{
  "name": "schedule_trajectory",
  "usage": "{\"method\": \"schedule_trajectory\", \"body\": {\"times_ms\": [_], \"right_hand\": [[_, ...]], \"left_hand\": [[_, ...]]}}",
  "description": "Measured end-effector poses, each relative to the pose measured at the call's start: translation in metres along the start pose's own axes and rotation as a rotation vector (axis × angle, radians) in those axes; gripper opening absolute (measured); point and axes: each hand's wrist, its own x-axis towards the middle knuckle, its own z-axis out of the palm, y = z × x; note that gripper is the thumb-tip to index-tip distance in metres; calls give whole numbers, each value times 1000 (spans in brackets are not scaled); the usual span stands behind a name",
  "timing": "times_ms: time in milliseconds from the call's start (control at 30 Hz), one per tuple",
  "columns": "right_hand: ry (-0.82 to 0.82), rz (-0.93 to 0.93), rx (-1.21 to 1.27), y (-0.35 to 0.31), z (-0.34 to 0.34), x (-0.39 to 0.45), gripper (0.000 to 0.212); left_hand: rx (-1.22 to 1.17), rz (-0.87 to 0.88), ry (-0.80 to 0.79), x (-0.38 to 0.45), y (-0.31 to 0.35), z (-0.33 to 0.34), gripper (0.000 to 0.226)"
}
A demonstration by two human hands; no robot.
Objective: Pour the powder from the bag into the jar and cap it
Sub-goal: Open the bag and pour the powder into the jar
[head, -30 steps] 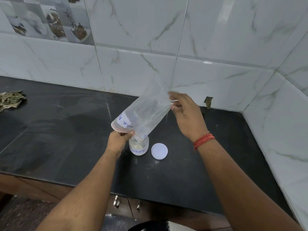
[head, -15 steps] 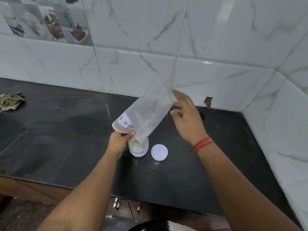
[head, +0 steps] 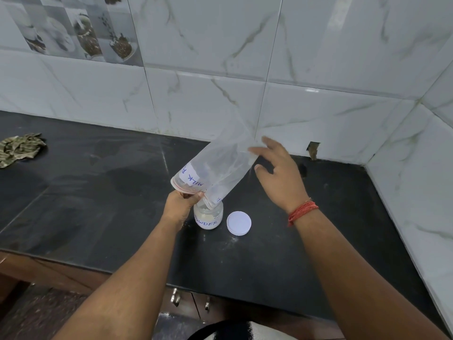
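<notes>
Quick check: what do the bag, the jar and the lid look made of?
Bag: thin clear plastic film, crinkled and see-through. Jar: transparent and glossy, glass or hard plastic; the powder shows through. Lid: opaque white, matte, likely plastic.

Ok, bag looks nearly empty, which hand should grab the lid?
Right. The right hand is open, only touching the bag, and the lid lies on its side of the jar. The left hand grips the bag's mouth.
</notes>
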Motion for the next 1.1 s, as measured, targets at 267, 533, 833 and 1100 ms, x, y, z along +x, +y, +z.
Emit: {"method": "schedule_trajectory", "body": {"times_ms": [267,533,833,1100], "right_hand": [[-31,8,14,-1,8,-4,63],[50,48,124,-4,11,-3,65],[-58,-1,-142,-6,11,3,70],[-25,23,-78,11,13,2,47]], "left_hand": [[20,-5,7,-3,3,2,30],[16,0,3,-3,2,0,26],[16,3,-5,-5,7,1,25],[12,25,-22,-4,9,1,27]]}}
